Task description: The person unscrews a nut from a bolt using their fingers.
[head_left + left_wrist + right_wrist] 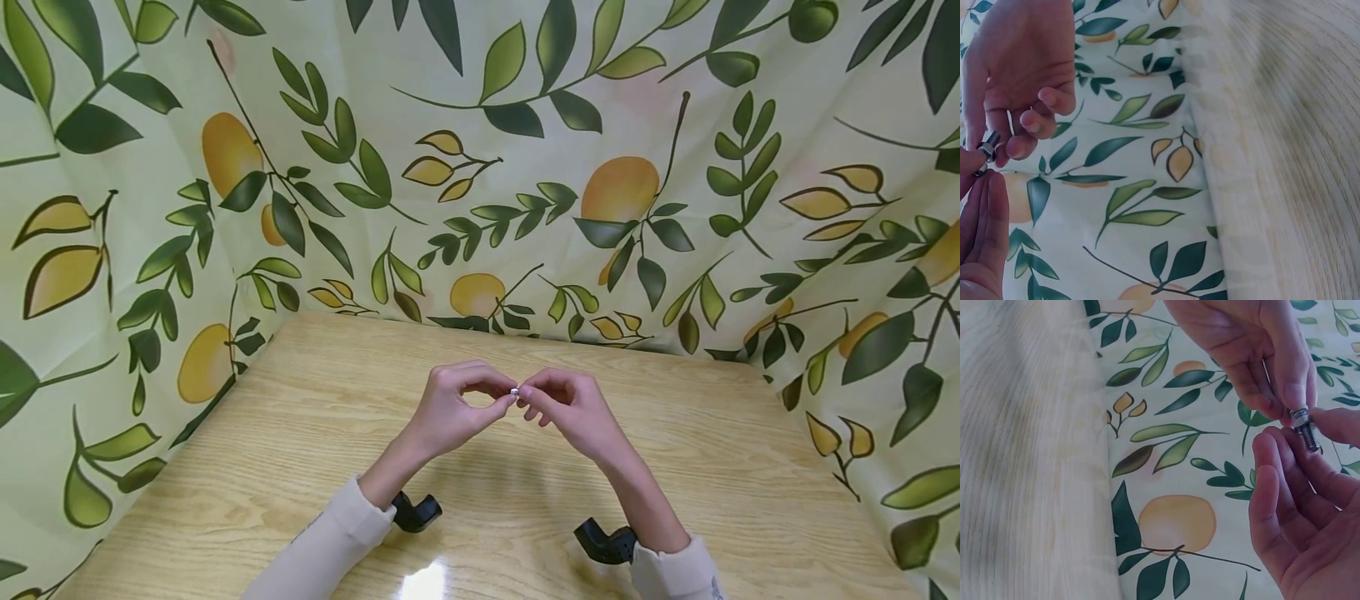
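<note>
A small metal bolt with a nut on it [1305, 428] is held between the two hands over the table. In the head view the bolt [514, 391] is a tiny silvery spot where the fingertips meet. My left hand [467, 407] pinches one end between thumb and forefinger. From the other side, the thumb and fingers of my right hand [566, 408] pinch it too. Ridged thread shows below the nut in the right wrist view. In the left wrist view the bolt [986, 151] is partly covered by fingertips. The right hand's other fingers are loosely bent.
A light wood-grain table [337, 500] lies under the hands. Cloth printed with leaves and fruit [480, 233] hangs round its back and sides. Black wrist mounts [606, 542] sit below both wrists, by the pale sleeves [330, 542]. A bright reflection shows at the table's front.
</note>
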The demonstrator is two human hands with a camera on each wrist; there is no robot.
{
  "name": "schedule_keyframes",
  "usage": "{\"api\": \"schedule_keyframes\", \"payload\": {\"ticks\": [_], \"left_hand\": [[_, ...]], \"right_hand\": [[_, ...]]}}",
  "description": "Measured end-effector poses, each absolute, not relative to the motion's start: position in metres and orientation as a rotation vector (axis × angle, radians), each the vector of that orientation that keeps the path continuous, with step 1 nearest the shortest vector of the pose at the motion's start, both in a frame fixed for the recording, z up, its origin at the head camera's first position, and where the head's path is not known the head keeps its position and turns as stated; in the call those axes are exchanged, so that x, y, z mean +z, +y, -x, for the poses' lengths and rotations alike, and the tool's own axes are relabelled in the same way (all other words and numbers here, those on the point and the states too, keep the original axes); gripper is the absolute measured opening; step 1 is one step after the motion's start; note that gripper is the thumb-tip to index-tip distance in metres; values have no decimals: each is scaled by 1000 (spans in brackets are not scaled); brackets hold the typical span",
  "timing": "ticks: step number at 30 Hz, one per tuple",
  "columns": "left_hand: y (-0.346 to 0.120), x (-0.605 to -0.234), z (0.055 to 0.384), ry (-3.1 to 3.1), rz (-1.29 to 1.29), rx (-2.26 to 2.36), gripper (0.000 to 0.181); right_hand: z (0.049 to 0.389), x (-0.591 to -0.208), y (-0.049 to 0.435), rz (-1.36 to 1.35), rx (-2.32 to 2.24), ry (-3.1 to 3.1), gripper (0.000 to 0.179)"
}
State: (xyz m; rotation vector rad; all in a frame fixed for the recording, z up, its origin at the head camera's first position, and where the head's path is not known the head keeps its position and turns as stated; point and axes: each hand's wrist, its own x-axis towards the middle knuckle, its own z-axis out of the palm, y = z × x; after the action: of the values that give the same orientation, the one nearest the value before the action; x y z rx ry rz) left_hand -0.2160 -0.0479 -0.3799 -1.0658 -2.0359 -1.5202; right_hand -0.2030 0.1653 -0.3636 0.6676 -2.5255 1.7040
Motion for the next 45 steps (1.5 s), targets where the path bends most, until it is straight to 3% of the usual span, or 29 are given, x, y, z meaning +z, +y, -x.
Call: {"api": "schedule_keyframes", "payload": {"ticks": [14,31,45], "left_hand": [[-47,-381,216,-2036,1062,-1523,18],[-46,-382,217,-2008,1037,-1538,14],[-45,-382,217,-2007,1038,-1558,13]], "right_hand": [[199,-363,163,-626,1622,-2440,15],[203,-363,165,-654,1712,-2504,21],[199,-364,164,-663,1649,-2411,16]]}}
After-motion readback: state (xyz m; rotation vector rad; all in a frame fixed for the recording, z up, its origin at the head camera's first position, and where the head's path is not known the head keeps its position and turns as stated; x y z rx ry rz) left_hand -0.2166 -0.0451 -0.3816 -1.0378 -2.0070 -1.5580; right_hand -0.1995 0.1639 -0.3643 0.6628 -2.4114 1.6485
